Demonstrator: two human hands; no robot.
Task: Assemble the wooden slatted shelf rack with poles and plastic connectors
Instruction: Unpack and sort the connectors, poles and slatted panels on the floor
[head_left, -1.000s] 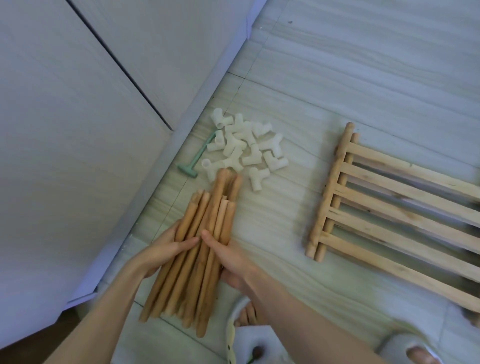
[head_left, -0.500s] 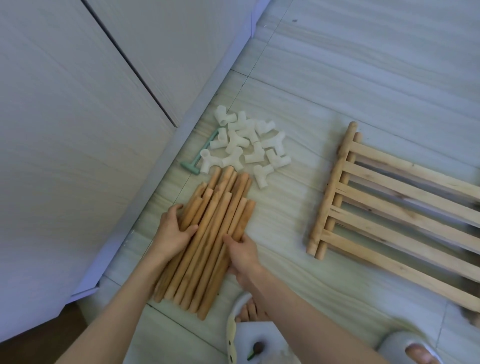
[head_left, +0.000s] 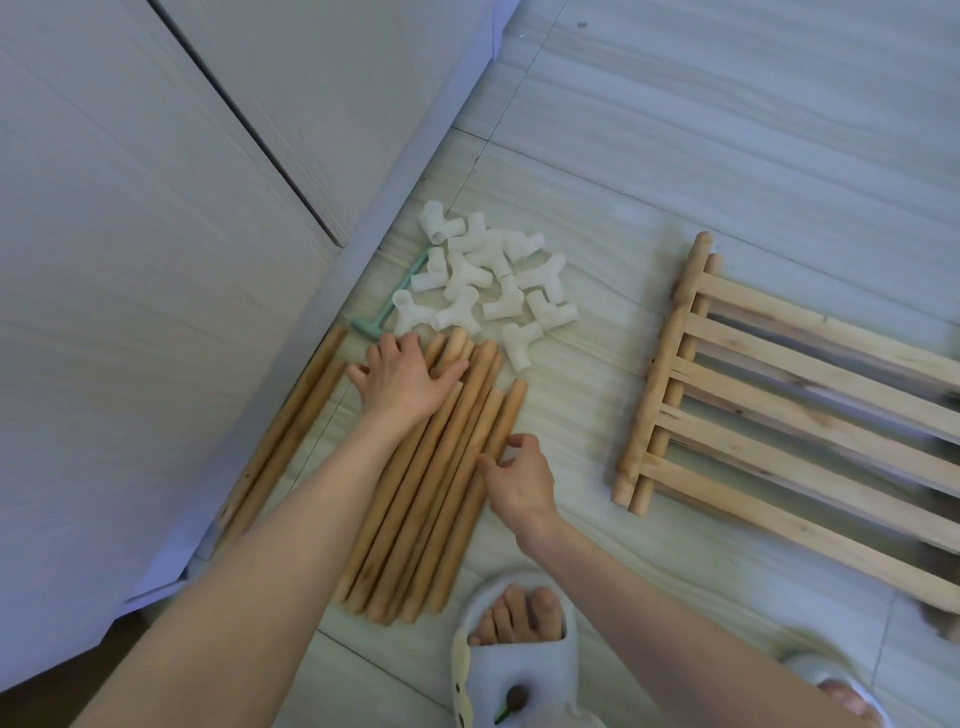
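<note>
Two groups of poles lie on the floor. The main bundle lies side by side, running from near the slipper up to the connectors; about nine poles can be counted, though the left forearm hides part of the group, so the figure is not certain. Two more poles lie apart to the left, just beside the white cabinet base.

Connectors: a pile of white plastic pieces just beyond the far pole ends, roughly thirteen; overlap prevents an exact count. One green tool lies at the left edge of the pile, partly under it.

Slatted panels: at least two, stacked, well to the right of the poles. The upper one shows six slats.

Left hand: fingers straight and spread, palm down, resting flat on the far ends of the bundle. It grips nothing.

Right hand: fingers loosely curled, fingertips touching the rightmost poles of the bundle at mid-length. Whether they pinch a pole or merely rest against it cannot be told.

One foot in a white slipper stands at the near end of the bundle; a second slipper shows at the lower right edge.
</note>
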